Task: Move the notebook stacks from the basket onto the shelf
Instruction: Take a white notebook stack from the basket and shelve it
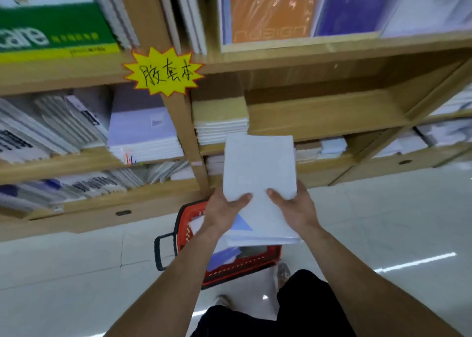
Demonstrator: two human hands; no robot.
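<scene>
Held a notebook stack (259, 168) in both hands at the centre of the view, clear above the red basket (194, 214) and in front of the wooden shelf (319, 117), touching none of its boards. Gripped the near left corner with the left hand (224, 209): thumb pressed flat on the top cover, fingers curled underneath and hidden by the pile. Clamped the near right corner the same way with the right hand (293, 209), thumb on top, fingers out of sight beneath. Carried the pile slipped rather than square: plain pale top notebook pushed toward 12 o'clock, a lower cover with a blue triangle (242, 224) poking out toward 6 o'clock.

Saw the basket on the pale tiled floor (383, 221) at 6 o'clock of the stack, its black handle (159, 249) on the 9 o'clock side, more notebooks (222, 256) lying inside, one of them violet-blue.

Faced an open shelf bay at 12 to 1 o'clock of the stack, with a low pile of white notebooks (221, 124) under a tan cover at the bay's left end, at 11 o'clock. Noted a yellow starburst label (163, 72) with handwritten black characters on the upright between 10 and 11 o'clock, an orange cover (270, 9) on the top tier at 12 o'clock, a green cover (51, 27) far out at 10 o'clock. Caught dark trousers (293, 311) along the bottom edge at 6 o'clock.
</scene>
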